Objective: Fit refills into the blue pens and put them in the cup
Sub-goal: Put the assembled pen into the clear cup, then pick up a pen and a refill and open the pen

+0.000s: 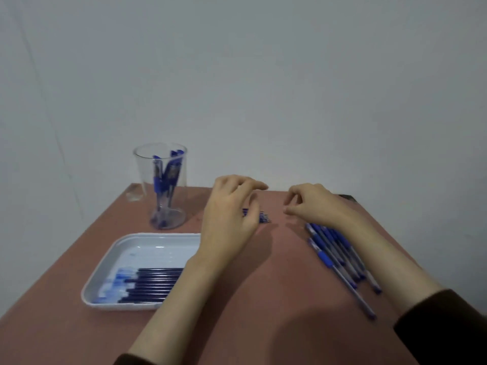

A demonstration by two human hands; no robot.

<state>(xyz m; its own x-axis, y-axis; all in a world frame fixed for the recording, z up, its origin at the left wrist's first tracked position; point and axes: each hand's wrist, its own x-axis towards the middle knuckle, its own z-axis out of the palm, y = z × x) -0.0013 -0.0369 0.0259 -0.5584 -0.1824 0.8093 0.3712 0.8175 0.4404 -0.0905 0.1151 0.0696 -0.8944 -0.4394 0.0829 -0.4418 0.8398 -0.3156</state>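
A clear plastic cup stands at the table's far left with several blue pens upright in it. A white tray at front left holds several dark blue refills lying side by side. Several blue pens lie in a loose pile on the right, partly under my right forearm. My left hand arches over a small cluster of blue pen parts, its thumb against them; whether it grips any is hidden. My right hand hovers beside it, thumb and forefinger pinched together with nothing visible between them.
The reddish-brown table stands against a pale wall. A small clear object sits at the far left corner behind the cup. The table's right edge runs close behind the pen pile.
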